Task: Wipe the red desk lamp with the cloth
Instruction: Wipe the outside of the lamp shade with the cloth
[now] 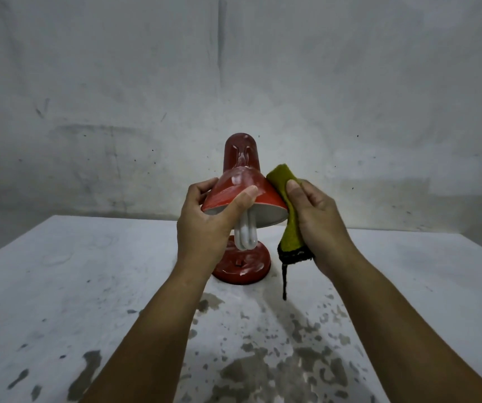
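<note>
The red desk lamp [241, 170] stands on its round red base [244, 264] at the middle of the table, its shade dusty with pale smears and a white coiled bulb [245, 235] hanging below the rim. My left hand [204, 225] grips the left rim of the shade, thumb on top. My right hand [318, 225] holds a yellow-green cloth [284, 205] with a dark frayed lower edge, pressed against the right side of the shade. A dark thread dangles from the cloth.
The white table [73, 271] has worn, flaking grey patches near the front. A stained grey wall [234, 68] rises right behind the table's far edge.
</note>
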